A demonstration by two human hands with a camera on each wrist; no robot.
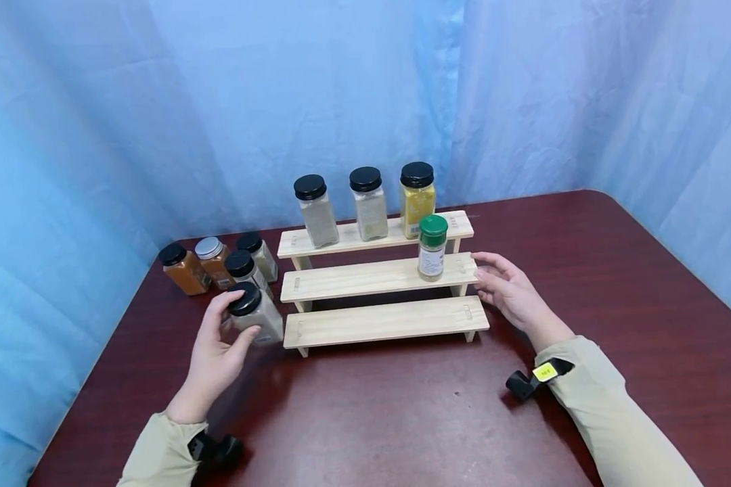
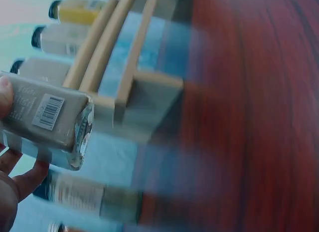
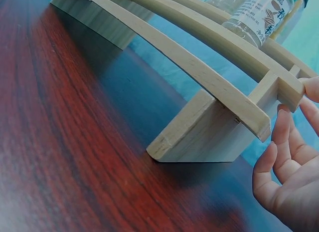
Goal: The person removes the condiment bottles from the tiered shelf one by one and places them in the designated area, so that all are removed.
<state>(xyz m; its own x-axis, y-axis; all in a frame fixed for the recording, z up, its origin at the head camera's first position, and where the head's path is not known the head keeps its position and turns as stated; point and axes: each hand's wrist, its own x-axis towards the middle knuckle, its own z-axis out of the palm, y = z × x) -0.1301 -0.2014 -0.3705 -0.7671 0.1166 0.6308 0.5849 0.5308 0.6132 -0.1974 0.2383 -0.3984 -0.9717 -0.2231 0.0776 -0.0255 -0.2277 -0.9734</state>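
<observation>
Left hand: the left hand (image 1: 216,355) had its fingers and thumb wrapped round a black-capped spice jar (image 1: 256,313), just left of the stepped rack's (image 1: 384,320) lowest shelf, tilted.
Right hand: the right hand (image 1: 508,291) was loosely spread, holding nothing, fingertips at the right end of the middle shelf, near the green-capped jar (image 1: 431,247).
Handling: the held jar looked rigid, smooth-sided and probably breakable; likely moderately heavy with powder. A grip round the body below the cap seemed safest.
Nearby: more jars (image 1: 216,264) stood on the worktop (image 1: 585,270) behind.
</observation>
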